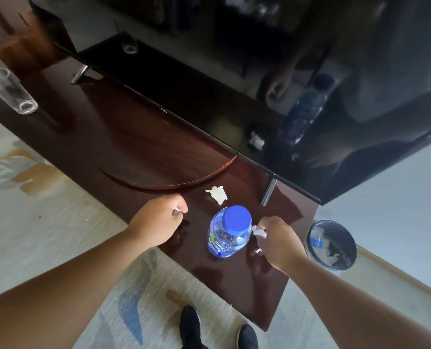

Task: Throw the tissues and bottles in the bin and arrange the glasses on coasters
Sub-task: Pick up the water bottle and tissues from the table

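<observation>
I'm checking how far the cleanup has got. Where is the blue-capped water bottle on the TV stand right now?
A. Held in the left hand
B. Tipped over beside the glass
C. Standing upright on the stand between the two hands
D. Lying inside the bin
C: the water bottle stands upright on the TV stand, with the left hand and the right hand on either side, each pinching a bit of tissue.

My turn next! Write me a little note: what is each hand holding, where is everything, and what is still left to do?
Left hand: grip closed on a small bit of tissue.
Right hand: pinching a tissue piece beside the bottle.
The bottle stands upright on the table; a crumpled tissue lies just behind it.
The bin on the floor, right of the table, already holds a bottle and tissues.
Left: bin the tissues and the bottle; put the glass at the far left on a coaster. No coasters in view.
</observation>
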The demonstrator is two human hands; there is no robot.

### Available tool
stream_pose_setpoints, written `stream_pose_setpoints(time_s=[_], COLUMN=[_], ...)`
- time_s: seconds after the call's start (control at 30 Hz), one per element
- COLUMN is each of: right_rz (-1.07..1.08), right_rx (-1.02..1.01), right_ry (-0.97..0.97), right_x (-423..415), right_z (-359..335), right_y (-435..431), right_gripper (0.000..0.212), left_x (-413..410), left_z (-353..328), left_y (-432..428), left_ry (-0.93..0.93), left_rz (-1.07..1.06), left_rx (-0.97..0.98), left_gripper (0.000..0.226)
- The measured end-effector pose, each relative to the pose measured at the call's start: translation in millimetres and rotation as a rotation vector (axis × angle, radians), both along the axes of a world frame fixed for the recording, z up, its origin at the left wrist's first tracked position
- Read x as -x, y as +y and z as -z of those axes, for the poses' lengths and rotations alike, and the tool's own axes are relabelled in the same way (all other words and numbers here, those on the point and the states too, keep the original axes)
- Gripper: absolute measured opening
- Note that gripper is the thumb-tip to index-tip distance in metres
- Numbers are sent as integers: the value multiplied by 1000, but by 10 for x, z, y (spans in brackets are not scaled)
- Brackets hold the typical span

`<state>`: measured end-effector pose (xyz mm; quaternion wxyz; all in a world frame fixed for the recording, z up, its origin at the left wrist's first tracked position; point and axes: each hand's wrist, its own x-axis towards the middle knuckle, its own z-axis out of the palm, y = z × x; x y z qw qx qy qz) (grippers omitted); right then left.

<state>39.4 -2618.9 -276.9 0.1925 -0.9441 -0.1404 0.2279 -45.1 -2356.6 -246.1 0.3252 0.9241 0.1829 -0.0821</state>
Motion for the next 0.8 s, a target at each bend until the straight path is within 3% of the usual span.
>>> stream_pose_setpoints(time_s=[0.13,0.33,0.8], right_rz=[117,158,160], right_rx=[-162,-232,-202], right_ry=[-93,-129,-157], right_x=[-52,-10,11], right_z=[-252,-565,-675], right_y=[-124,-276,-311], right_gripper=[17,19,20], left_x=[-297,-777,-938], left_z=[85,187,197], left_y=[-161,-397,-310], left_ry=[-39,-8,-45], left_rz=[167,316,290], left_rx=[-25,-102,-140], left_gripper=[26,44,35])
